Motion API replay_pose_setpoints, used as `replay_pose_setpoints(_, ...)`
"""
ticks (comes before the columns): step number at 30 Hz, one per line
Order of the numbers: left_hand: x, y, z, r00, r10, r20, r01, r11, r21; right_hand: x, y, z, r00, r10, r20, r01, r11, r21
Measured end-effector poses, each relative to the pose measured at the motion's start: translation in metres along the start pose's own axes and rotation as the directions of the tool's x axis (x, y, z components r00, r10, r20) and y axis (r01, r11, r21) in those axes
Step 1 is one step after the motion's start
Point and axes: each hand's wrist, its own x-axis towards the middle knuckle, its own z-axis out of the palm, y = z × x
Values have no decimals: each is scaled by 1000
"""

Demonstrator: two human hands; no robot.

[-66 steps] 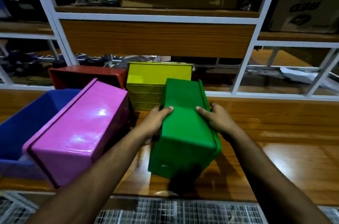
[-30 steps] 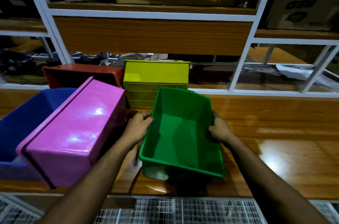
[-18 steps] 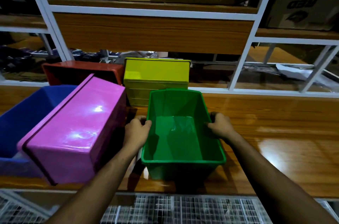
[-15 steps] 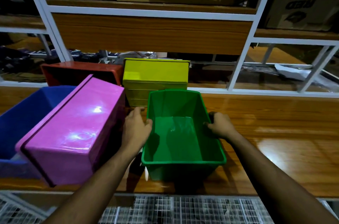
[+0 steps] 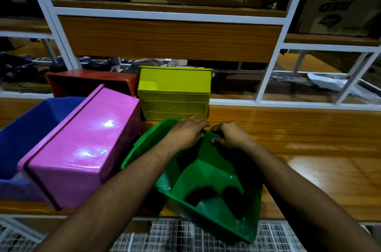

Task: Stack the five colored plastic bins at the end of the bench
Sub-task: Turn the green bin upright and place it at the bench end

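While the bench (image 5: 309, 144) carries all five, the pink bin (image 5: 82, 148) lies overturned at nine o'clock; the green bin (image 5: 208, 181), tilted at six, is gripped at its far rim by left hand (image 5: 185, 131) and right hand (image 5: 231, 135). Repositioning step, I judge; next calls for nesting.

The blue bin (image 5: 26, 136) ran off the left edge of the frame, and the pink bin (image 5: 82, 148) lying across it hid its right side along with the lower part of the red bin (image 5: 90, 81) behind. Both forearms covered much of the green bin (image 5: 208, 179), whose far rim vanished under the left hand (image 5: 185, 131) and right hand (image 5: 231, 135), so their grip there could not be told. The cardboard boxes (image 5: 340, 2) at the top were dim, blurred and cropped.
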Motion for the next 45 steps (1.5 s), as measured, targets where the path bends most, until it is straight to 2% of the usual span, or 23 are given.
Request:
replay_pose_setpoints(3, 1, 3, 0, 998, -45, 54, 41, 997, 65, 1, -6, 2, 999, -21, -45, 17, 997, -78)
replay_pose_setpoints(8, -5, -2, 3, 997, -68, -39, 72, 993, 97, -3, -5, 8, 965, -67, -254, 30, 988, -148)
replay_pose_setpoints(11, -9, -11, 1, 988, -139, -65, 145, 985, 97, -3, -3, 7, 931, -87, -356, 43, 991, -130)
replay_pose_setpoints(14, -14, -20, -3, 971, -226, -76, 233, 967, 107, -6, 3, 5, 898, -72, -434, -3, 985, -170)
replay_pose_setpoints(19, -27, -26, -9, 928, -367, -60, 372, 921, 114, -19, 18, 10, 863, 92, -497, -198, 966, -165)
replay_pose_setpoints(24, -42, -28, -13, 836, -549, -6, 548, 836, -30, -36, 36, 18, 777, 300, -554, -402, 913, -69)
replay_pose_setpoints(27, -45, -33, -15, 796, -602, 68, 605, 785, -133, -38, 43, 18, 794, 441, -418, -387, 897, 212)
replay_pose_setpoints(30, -47, -35, -19, 785, -608, 115, 616, 752, -235, -34, 43, 16, 845, 484, -229, -354, 825, 441)
replay_pose_setpoints(32, -51, -31, -24, 766, -625, 150, 633, 694, -343, -34, 42, 18, 852, 502, -150, -315, 720, 618)
replay_pose_setpoints(35, -58, -30, -26, 706, -672, 224, 662, 513, -546, -44, 38, 19, 857, 513, -43, -270, 519, 811)
replay_pose_setpoints(37, -62, -29, -26, 681, -660, 317, 651, 348, -675, -53, 36, 17, 864, 503, -5, -235, 414, 880)
replay_pose_setpoints(39, -66, -22, -29, 693, -594, 408, 626, 215, -750, -66, 34, 14, 873, 488, 2, -204, 360, 910)
replay_pose_setpoints(42, -66, -7, -32, 735, -503, 455, 592, 149, -792, -90, 38, 15, 868, 496, -4, -166, 299, 940)
replay_pose_setpoints(45, -55, 11, -27, 776, -392, 494, 575, 119, -809, -124, 51, 15, 820, 572, -4, -181, 266, 947)
